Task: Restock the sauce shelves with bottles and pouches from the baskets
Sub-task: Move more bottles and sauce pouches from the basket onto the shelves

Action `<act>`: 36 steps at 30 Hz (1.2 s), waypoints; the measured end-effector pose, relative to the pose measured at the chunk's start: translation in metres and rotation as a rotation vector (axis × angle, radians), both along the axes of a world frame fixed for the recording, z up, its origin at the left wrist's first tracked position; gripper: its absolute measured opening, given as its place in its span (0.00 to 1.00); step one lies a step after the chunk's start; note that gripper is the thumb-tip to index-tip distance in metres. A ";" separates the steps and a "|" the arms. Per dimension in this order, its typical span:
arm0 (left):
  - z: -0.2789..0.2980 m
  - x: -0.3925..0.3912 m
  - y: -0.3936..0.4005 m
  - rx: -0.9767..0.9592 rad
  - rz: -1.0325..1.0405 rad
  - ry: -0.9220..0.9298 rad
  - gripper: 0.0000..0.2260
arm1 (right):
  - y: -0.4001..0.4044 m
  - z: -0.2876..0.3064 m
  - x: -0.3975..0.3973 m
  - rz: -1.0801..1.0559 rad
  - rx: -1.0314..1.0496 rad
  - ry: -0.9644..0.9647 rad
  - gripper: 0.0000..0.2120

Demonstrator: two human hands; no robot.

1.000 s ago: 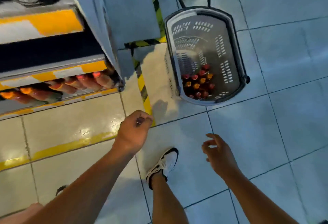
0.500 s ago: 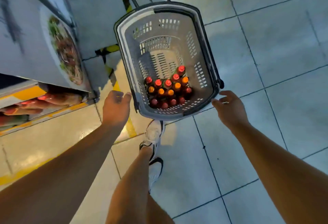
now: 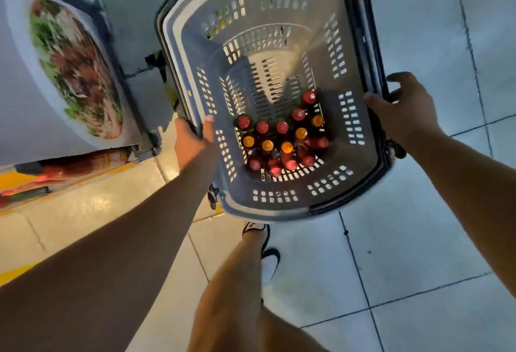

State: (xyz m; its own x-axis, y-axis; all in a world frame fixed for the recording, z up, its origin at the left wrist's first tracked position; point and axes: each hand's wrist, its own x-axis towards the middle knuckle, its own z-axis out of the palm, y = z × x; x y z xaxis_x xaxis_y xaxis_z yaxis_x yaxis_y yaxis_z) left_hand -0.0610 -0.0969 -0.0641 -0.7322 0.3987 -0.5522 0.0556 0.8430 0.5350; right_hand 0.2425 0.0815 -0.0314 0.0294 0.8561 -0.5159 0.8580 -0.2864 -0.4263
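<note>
A grey plastic basket (image 3: 282,206) with a black rim stands on the tiled floor right in front of me. Several sauce bottles (image 3: 282,142) with red and orange caps stand upright in its near end. My left hand (image 3: 192,142) grips the basket's left rim, thumb over the inside wall. My right hand (image 3: 405,108) grips the right rim, fingers curled over the black edge. At the far left, the bottom shelf (image 3: 16,181) with a yellow edge strip holds bottles lying on their sides.
A shelf end panel with a food picture (image 3: 69,64) stands to the left of the basket. Yellow and black hazard tape (image 3: 167,92) marks the floor by it. My leg and white shoe (image 3: 268,265) are just below the basket. Pale floor tiles stretch to the right.
I have stepped close to the basket. Both hands reached forward from open air and took hold of its left and right rims.
</note>
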 end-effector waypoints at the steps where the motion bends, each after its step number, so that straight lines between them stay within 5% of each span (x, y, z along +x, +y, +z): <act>1: -0.004 0.001 0.001 -0.002 0.020 0.011 0.19 | 0.003 -0.004 -0.002 0.029 -0.005 0.008 0.22; 16: 0.012 0.007 -0.001 0.134 -0.027 0.117 0.21 | -0.019 -0.017 -0.002 -0.088 0.111 0.098 0.15; 26: 0.146 0.025 -0.046 0.242 0.027 0.104 0.18 | -0.064 0.130 0.010 -0.071 0.146 0.135 0.10; 36: 0.277 0.023 -0.178 0.200 0.016 0.091 0.20 | -0.185 0.290 0.005 -0.018 0.118 0.045 0.12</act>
